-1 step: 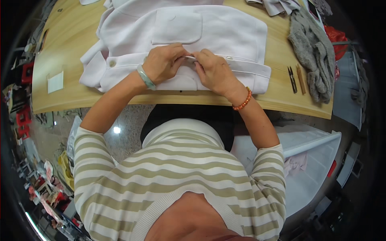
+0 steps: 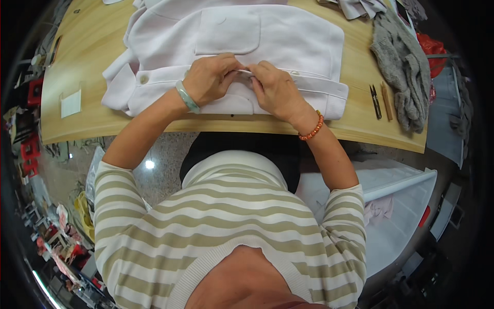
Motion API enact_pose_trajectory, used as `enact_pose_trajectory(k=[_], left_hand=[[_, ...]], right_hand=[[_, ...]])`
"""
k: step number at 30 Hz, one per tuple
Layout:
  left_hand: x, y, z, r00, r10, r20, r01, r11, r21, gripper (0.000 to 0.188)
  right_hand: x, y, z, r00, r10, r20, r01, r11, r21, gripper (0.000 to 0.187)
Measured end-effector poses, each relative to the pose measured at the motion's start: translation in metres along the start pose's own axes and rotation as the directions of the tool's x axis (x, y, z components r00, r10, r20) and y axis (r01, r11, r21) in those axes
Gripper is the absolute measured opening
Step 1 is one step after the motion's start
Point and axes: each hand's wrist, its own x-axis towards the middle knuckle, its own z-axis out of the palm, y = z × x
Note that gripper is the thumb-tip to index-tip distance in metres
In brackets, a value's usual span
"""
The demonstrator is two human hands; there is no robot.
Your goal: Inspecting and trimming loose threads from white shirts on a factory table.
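Note:
A white jacket with a flapped pocket lies across the wooden table before me. Its front strip carries a button at the left and another near my right fingers. My left hand, with a pale green bangle on the wrist, pinches the edge of that strip. Close beside it, my right hand, wearing an orange bead bracelet, pinches the same edge. Between the two hands the strip is lifted slightly. Whatever lies under my fingertips is hidden.
Small black thread snips and a brown stick-like tool lie right of the jacket. Beyond them a grey knitted garment hangs near the table's right edge. A white label is on the left of the wooden table. A white bin stands below right.
Almost nothing differs. Both hands keep their pinch on the jacket's edge, and the jacket's right end sits very slightly farther right.

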Motion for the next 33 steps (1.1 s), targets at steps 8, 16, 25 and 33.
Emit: enact_pose_trajectory(k=[8,16,25,33], left_hand=[[-0.006,-0.014,0.001,0.983,-0.150,0.106,0.165,0.975,-0.152,0.013],[0.007,-0.016,0.003,0.942,-0.217,0.255,0.286,0.918,-0.276,0.010],[-0.019,0.025,-0.008,0.999,-0.007,-0.036,0.004,0.997,-0.077,0.006],[-0.010,0.032,-0.022,0.926,-0.286,0.245,0.343,0.909,-0.236,0.014]], right_hand=[[0.001,0.001,0.006,0.997,0.073,-0.012,-0.072,0.992,0.100,0.024],[-0.003,0.009,0.004,0.990,0.126,-0.057,-0.120,0.988,0.093,0.025],[-0.019,-0.002,-0.012,0.977,0.097,-0.191,-0.049,0.969,0.242,0.030],[-0.110,0.152,-0.161,0.820,0.195,-0.539,-0.555,0.500,-0.664,0.025]])
